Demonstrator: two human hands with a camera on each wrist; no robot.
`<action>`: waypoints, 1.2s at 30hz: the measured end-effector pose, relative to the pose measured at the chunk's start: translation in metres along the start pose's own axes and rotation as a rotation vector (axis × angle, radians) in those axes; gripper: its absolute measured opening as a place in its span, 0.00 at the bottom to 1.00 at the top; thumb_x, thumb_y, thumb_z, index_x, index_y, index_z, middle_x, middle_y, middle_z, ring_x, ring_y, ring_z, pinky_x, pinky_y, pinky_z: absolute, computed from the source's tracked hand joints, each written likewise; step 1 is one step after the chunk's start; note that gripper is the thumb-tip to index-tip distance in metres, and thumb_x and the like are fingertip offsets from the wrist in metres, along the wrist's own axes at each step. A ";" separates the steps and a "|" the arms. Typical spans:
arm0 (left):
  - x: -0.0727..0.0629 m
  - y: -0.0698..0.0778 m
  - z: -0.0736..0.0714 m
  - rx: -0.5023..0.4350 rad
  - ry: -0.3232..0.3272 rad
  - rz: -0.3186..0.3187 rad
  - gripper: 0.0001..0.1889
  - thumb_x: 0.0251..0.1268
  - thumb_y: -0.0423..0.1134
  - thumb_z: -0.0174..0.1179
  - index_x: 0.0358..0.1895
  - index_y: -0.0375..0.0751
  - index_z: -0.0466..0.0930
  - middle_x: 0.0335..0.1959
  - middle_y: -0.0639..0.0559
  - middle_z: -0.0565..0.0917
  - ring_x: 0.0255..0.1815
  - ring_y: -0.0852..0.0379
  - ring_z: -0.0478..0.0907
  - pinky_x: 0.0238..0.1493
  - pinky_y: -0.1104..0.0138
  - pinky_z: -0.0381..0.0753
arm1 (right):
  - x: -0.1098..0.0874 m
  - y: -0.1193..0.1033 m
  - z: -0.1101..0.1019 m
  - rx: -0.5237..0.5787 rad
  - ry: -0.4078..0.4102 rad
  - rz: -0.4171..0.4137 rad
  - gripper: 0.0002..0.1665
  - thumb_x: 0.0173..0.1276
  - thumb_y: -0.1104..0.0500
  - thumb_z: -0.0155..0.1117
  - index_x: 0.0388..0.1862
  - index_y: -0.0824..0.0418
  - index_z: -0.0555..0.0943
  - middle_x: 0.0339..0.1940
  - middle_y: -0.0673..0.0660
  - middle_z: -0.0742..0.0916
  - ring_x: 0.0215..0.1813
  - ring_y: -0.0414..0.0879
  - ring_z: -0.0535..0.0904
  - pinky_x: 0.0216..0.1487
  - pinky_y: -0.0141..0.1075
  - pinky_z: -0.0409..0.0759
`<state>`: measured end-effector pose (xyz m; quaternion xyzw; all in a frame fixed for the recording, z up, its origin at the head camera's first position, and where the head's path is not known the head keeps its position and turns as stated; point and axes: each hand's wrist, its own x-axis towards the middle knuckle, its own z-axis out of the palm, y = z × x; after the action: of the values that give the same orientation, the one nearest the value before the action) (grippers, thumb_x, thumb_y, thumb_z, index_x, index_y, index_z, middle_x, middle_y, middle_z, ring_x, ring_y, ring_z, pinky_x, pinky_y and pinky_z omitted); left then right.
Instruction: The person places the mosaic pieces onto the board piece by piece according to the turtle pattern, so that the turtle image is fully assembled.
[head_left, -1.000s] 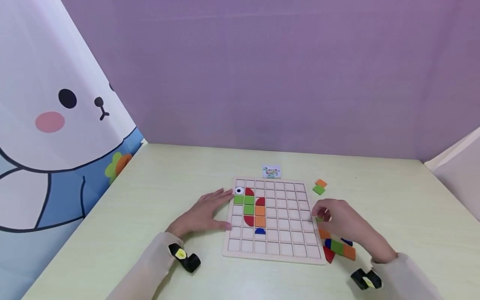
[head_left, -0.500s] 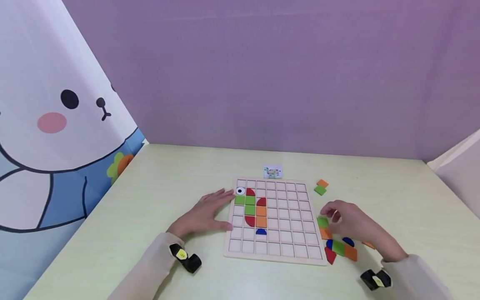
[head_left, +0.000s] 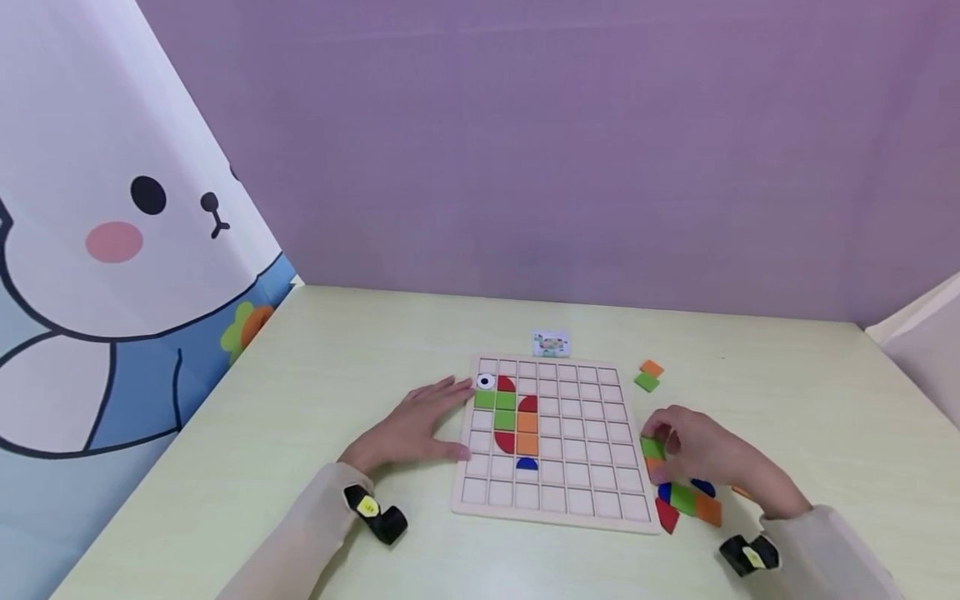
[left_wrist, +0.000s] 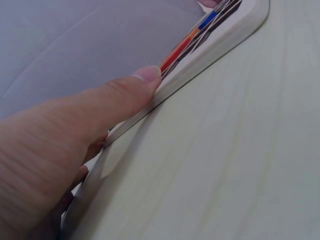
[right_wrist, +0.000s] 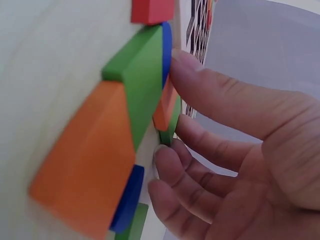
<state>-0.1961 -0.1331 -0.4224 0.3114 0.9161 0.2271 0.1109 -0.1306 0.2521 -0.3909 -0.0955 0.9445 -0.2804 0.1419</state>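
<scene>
My left hand (head_left: pixel 416 423) lies at the left edge of a pale wooden grid board (head_left: pixel 592 502), fingers spread and thumb on the rim. Set in the grid are a white eye piece (head_left: pixel 486 381), green squares (head_left: pixel 506 419), orange squares (head_left: pixel 528 444), red quarter rounds and a blue half round (head_left: pixel 527 464). Beyond the board's right edge, my right hand (head_left: pixel 697 446) is over loose tiles. Its thumb and index finger stand apart, around a loose green tile (head_left: pixel 652 448) and an orange tile (right_wrist: pixel 165 107). The thumb tip is right at the orange one.
Several more loose tiles lie below my right hand, among them a red piece (head_left: pixel 667 515), a green tile (head_left: pixel 683 498) and an orange tile (head_left: pixel 708 510). Farther back lie an orange square (head_left: pixel 652 367) and a green square (head_left: pixel 647 382). A small picture card (head_left: pixel 551 343) lies behind the board.
My right hand has moved right, away from the board's edge, and down to the loose tiles; its thumb and index finger have spread apart. My left hand stays at the board.
</scene>
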 end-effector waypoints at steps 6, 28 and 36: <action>0.000 0.000 0.000 0.000 0.001 0.002 0.48 0.52 0.65 0.63 0.75 0.54 0.53 0.77 0.57 0.52 0.79 0.51 0.41 0.76 0.49 0.43 | 0.000 0.000 -0.001 0.034 -0.015 -0.021 0.26 0.45 0.63 0.79 0.40 0.62 0.74 0.34 0.53 0.78 0.38 0.47 0.70 0.34 0.31 0.72; 0.000 0.002 0.000 -0.001 -0.006 -0.001 0.48 0.52 0.64 0.63 0.75 0.53 0.54 0.77 0.56 0.52 0.79 0.51 0.41 0.76 0.49 0.43 | 0.003 -0.012 -0.009 -0.026 0.087 -0.102 0.08 0.56 0.66 0.69 0.31 0.59 0.78 0.26 0.50 0.77 0.31 0.44 0.70 0.28 0.29 0.68; 0.000 0.001 0.000 -0.002 -0.004 -0.001 0.48 0.52 0.64 0.63 0.75 0.53 0.54 0.77 0.56 0.53 0.79 0.51 0.41 0.76 0.49 0.43 | 0.010 -0.030 -0.007 -0.001 0.124 -0.157 0.06 0.57 0.67 0.67 0.29 0.59 0.79 0.23 0.49 0.76 0.29 0.43 0.69 0.28 0.28 0.67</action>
<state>-0.1960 -0.1324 -0.4216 0.3115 0.9157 0.2271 0.1131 -0.1395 0.2279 -0.3710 -0.1516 0.9412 -0.2958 0.0610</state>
